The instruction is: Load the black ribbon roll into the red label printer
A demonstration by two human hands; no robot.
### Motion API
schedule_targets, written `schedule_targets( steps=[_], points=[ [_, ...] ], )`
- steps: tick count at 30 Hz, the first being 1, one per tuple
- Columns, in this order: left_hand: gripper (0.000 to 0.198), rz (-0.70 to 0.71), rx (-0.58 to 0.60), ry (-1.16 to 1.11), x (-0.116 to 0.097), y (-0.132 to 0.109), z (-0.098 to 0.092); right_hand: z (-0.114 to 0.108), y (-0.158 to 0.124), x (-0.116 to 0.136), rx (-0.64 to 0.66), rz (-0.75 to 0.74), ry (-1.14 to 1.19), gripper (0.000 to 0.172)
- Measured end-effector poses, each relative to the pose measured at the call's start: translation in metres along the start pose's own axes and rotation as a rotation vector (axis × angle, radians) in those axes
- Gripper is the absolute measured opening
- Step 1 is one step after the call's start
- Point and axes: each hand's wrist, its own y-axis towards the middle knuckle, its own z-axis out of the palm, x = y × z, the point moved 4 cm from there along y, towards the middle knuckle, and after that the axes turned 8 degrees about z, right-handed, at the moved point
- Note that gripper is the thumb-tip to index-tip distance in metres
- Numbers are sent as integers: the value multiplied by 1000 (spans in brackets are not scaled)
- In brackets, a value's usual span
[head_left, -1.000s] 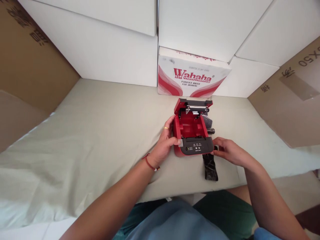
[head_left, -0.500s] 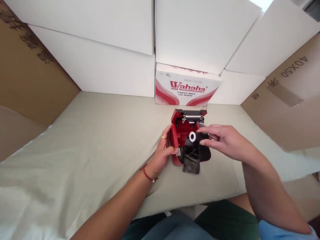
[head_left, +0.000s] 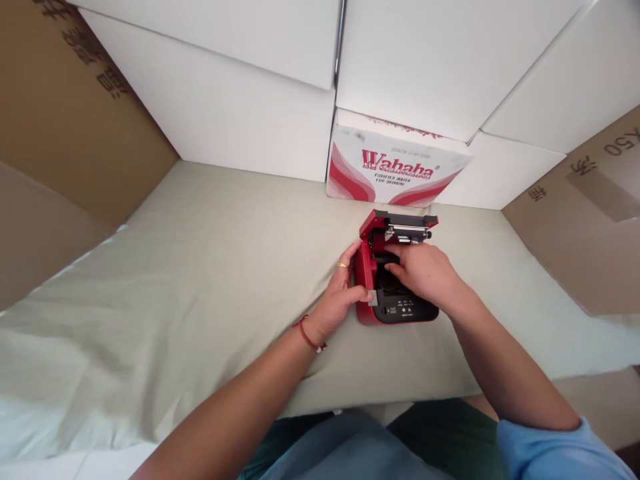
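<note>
A small red and black printer (head_left: 407,310) stands on the cloth with its lid (head_left: 400,225) raised toward the back. My left hand (head_left: 340,297) grips its left side, thumb on a grey tab at the front left corner and fingers along the outer wall. Inside the printer's bay, my right hand (head_left: 425,270) has thumb and fingers closed on a black roll (head_left: 384,259). Much of the roll is hidden by the fingers and the bay wall; its white core does not show now. Buttons and small white markings are visible on the black front panel.
Behind the printer stands a white and red Wahaba-style water carton (head_left: 395,177) against white panels (head_left: 260,107). Brown cardboard walls (head_left: 70,120) rise at the left and right. A pale green cloth (head_left: 200,267) covers the surface, its front edge near my lap.
My right hand has lowered the black roll from above the printer into its bay. The loose dark strip no longer hangs over the front panel. My left hand keeps its hold; the view has shifted.
</note>
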Motion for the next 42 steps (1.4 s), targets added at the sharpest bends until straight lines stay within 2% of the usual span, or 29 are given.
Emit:
schedule_targets(
  steps=[4,7,10,14,18,21,24,26,28,31,35,38,40,42],
  points=[
    [112,33,24,18,3,2,-1,3,-9,-14,-88,-159,211,42],
    [110,60,49,33,4,1,-3,8,-38,-30,-239,-372,442,31],
    [105,111,67,96,3,-3,-3,28,-74,-39,-348,-523,428,39],
    [91,205,49,274,0,-13,-3,64,-110,-40,-386,-483,327,64],
    [76,360,-13,532,-10,-25,1,77,-127,-38,-492,-444,331,69],
    [67,524,-79,714,-25,-34,7,73,-128,-38,-545,-454,367,60],
    [60,681,-94,855,-38,-39,15,59,-122,-45,-591,-461,443,45],
    [55,722,-92,894,-41,-41,19,46,-114,-55,-639,-420,488,38],
    [50,704,-99,886,-41,-40,20,32,-104,-66,-671,-371,471,35],
    [45,666,-110,856,-39,-40,19,14,-88,-75,-583,-369,374,32],
    [44,677,-114,882,-42,-42,20,3,-67,-68,-306,-498,349,32],
    [44,708,-113,918,-45,-44,22,3,-54,-59,-116,-546,358,29],
    [44,711,-112,916,-44,-45,23,5,-47,-54,-83,-512,355,29],
    [43,703,-120,905,-43,-45,22,1,-45,-52,-181,-458,381,28]
  ],
)
